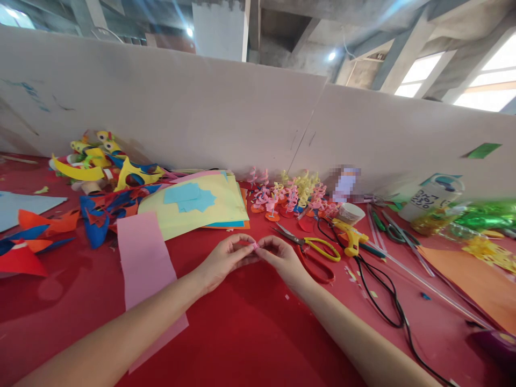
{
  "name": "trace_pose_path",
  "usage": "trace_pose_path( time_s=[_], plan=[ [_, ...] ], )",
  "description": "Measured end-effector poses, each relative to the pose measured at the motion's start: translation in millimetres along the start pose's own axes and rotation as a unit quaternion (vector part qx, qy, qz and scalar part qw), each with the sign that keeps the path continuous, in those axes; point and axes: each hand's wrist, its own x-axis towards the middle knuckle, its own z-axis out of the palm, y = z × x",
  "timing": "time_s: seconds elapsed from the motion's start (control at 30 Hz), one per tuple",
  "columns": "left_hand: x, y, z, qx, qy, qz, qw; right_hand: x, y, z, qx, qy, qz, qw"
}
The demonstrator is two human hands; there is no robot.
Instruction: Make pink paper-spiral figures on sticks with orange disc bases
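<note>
My left hand (231, 255) and my right hand (280, 258) meet above the red table, fingertips together. Between them is a small pink piece of paper (255, 245), pinched by both hands and mostly covered by the fingers. To the left, partly under my left forearm, lies a long pink paper sheet (147, 258). Close to the right hand rest scissors (318, 250) with one yellow and one red handle, their blades pointing to the upper left. Straight ahead stand several small curled pink and yellow paper pieces (282, 196).
A yellow glue gun (350, 234) with a black cord (397, 306) lies right of the scissors. Stacked coloured paper (201, 207) sits back left, beside blue and orange paper shapes (94, 220). A plastic bottle (431, 196) and orange sheet (471, 279) are at right. A white board (181, 107) closes the back.
</note>
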Motion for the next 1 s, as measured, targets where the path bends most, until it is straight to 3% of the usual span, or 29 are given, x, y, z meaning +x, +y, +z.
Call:
trace_pose_path(
  time_s=[0.7, 1.0],
  plan=[
    [1.4, -4.1, -2.8, 0.010, -0.011, 0.006, 1.000, 0.3, -1.7, 0.0, -0.056, 0.006, -0.038, 0.998],
    [0.4, -3.1, -1.1, 0.026, -0.023, 0.008, 0.999, -0.3, -1.9, 0.6, -0.005, -0.010, 0.009, 1.000]
  ],
)
